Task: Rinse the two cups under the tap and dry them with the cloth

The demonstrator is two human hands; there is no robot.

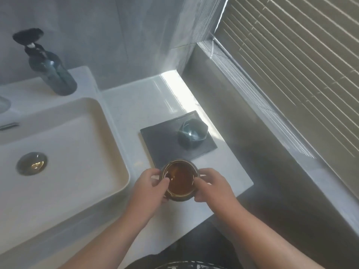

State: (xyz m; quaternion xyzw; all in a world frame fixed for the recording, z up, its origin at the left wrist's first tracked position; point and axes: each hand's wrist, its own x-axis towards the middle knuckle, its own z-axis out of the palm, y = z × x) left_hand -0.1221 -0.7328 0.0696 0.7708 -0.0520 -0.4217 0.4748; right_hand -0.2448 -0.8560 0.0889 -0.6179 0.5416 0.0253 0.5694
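Together we grip the brown cup (179,181) with both hands, left hand (149,186) and right hand (211,188) curled round its opposite sides, over the white table (132,105) just right of the sink (108,133), while the dark green cup (193,133) sits on the grey cloth (165,144) behind.

left grip (148,184): curled round cup (179,180) | right grip (213,186): likewise, opposite side | forearms bare, converging
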